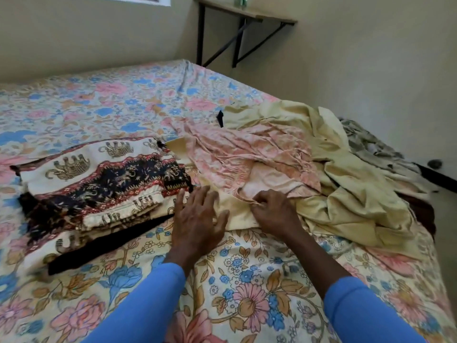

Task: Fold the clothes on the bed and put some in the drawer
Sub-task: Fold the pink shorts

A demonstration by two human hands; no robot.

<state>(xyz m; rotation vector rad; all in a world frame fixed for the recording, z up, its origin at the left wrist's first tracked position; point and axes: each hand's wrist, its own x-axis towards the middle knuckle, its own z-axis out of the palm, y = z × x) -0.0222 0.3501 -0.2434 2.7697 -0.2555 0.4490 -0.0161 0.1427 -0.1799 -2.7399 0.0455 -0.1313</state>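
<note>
One right hand at yellow garment edge

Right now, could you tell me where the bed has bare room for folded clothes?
Bare sheet lies beyond the folded elephant-print stack, up to the wall, and nearer than the left hand and right hand. The right side is crowded: yellow cloth, pink garment.

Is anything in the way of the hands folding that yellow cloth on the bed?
Yes. A pink patterned cloth lies draped over the yellow cloth, just beyond both hands. The right hand pinches its near edge; the left hand rests flat on the yellow cloth's near edge.
</note>
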